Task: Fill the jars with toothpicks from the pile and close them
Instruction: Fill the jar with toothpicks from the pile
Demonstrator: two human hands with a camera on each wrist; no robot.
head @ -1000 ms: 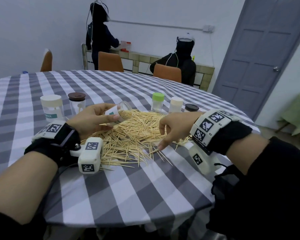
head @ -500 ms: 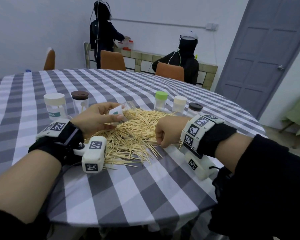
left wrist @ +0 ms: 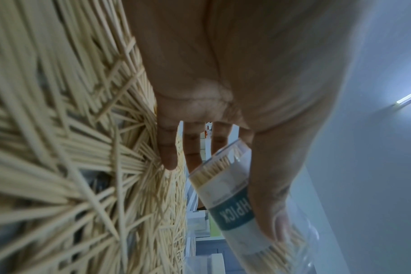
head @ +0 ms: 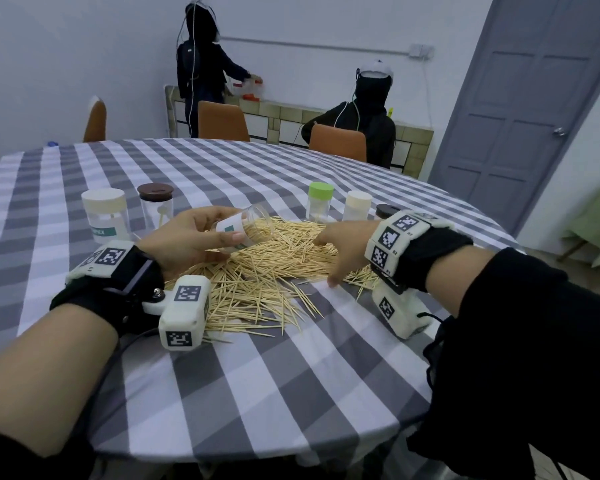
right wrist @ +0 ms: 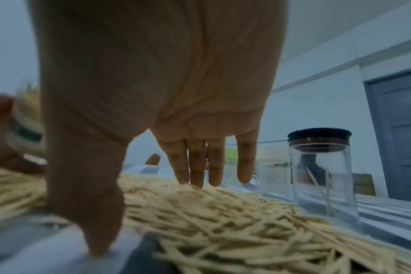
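A big pile of toothpicks (head: 274, 268) lies spread on the checked tablecloth (head: 291, 375). My left hand (head: 187, 240) grips a clear labelled jar (head: 246, 230) tipped on its side just above the pile's left part, its open mouth facing right and packed with toothpicks. The left wrist view shows that jar (left wrist: 235, 200) held between thumb and fingers. My right hand (head: 340, 247) rests on the pile's right side with straight spread fingers (right wrist: 197, 166), thumb down on the cloth, holding nothing.
Closed jars stand behind the pile: a cream-lidded one (head: 106, 220) and a brown-lidded one (head: 155, 206) on the left, a green-lidded one (head: 320, 202), a white-lidded one (head: 358, 207) and a dark-lidded glass one (right wrist: 322, 172) on the right. Two people and chairs are beyond the table.
My right hand has uncurled from a fist at the pile's near edge and reached farther onto the toothpicks with fingers spread. The left hand and its jar have stayed put.
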